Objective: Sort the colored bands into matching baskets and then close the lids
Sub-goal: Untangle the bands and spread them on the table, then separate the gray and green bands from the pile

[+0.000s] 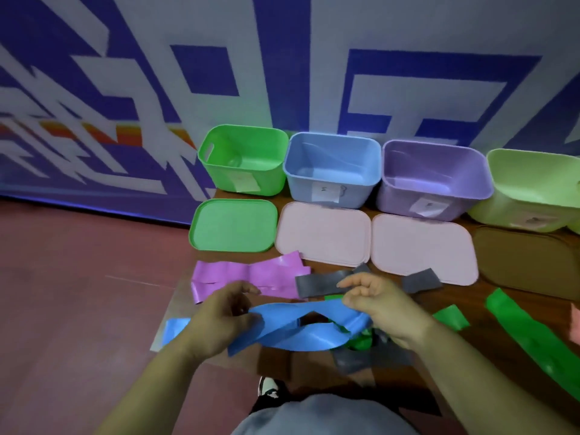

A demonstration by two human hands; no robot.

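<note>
Both hands have a grip on the blue band [292, 329] at lower centre of the frame: the left hand [219, 321] has its fingers curled around the band's left end, and the right hand [373, 304] pinches the right end between thumb and fingers. Held at both ends, the loop hangs stretched between them just above the desk [489, 306], its flat layers opened out, probably so it comes free of the heap under it.

That heap lies beneath and right of the band: a crumpled green band [361, 339] and a grey band [373, 357], overlapping each other. Just above the hands, a purple band [251, 276] lies flat at centre left, and another grey band [323, 282] runs to the right behind the right hand's fingers. A long green band [530, 334] stretches toward the lower right corner.

Higher in the frame, four lids lie flat in a row, each in front of its basket: a green lid [233, 226], two pale pink lids [323, 233] [422, 248], and a brown lid [527, 262]. Behind them stand the open baskets: green basket [244, 183], blue basket [329, 191], purple basket [436, 202] and a light green basket [533, 211] cut off by the right edge. The baskets look empty, though the blur leaves their floors unclear. I judge that the blue band belongs in the blue basket, directly above the hands, and no lid is on yet.
</note>
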